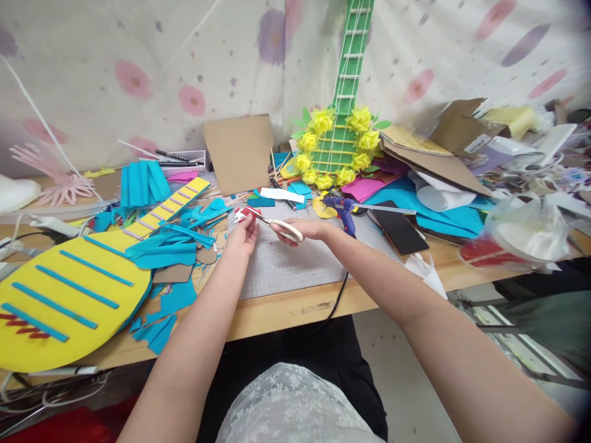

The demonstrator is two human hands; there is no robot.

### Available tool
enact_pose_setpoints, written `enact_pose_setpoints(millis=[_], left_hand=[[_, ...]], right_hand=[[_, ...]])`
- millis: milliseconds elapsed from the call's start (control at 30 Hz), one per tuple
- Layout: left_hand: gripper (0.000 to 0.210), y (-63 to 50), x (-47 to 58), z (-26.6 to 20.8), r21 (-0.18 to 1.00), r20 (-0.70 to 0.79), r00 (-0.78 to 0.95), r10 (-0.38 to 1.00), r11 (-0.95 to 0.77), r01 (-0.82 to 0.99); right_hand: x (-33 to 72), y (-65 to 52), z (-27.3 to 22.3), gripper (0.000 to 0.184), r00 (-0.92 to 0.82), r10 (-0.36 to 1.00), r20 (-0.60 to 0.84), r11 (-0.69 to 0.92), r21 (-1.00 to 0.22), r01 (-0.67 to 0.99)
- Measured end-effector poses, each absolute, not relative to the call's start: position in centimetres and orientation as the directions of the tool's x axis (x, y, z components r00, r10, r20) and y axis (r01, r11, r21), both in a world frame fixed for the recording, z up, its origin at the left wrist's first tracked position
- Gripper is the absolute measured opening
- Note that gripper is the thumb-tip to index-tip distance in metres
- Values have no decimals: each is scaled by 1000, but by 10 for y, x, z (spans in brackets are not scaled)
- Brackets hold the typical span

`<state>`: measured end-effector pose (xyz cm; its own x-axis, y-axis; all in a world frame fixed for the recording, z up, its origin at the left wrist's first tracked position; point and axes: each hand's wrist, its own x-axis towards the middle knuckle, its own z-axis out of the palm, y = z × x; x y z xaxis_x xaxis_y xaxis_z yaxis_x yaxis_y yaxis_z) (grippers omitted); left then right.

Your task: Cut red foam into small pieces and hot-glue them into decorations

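Jutting beyond the pinched left fingers (252, 232), a red-and-white piece (249, 211); scissors (294, 232) within curled right fingers (286, 240).

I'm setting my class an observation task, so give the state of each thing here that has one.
Left hand: gripping red piece
Right hand: holding scissors
Scissors: blade opening unclear
Glue gun: glue stick inserted; power unclear
Phone: lying flat
Yellow guitar shape: lying down
Green guitar shape: upright
Cardboard sheet: propped up
Blue paper scraps: scattered

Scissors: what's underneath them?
Below the scissors shows the grey mat. The right hand holding them covers part of the view, so whatever it hides can't be seen.
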<state>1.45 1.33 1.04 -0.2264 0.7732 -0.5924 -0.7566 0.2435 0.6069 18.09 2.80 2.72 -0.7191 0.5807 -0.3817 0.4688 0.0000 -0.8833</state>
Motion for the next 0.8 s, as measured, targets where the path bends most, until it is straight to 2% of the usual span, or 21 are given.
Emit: enact_pose_setpoints(millis=[333, 800], left_hand=[[11, 14, 13, 12, 608, -597, -229, 769, 248, -754], [12, 12, 12, 14, 607, -604, -213, 768, 270, -747]], right_hand=[[178, 29, 24, 53, -654, 651, -384, -85, -894, 440], [183, 28, 19, 48, -665, 663, -344, -57, -909, 413]])
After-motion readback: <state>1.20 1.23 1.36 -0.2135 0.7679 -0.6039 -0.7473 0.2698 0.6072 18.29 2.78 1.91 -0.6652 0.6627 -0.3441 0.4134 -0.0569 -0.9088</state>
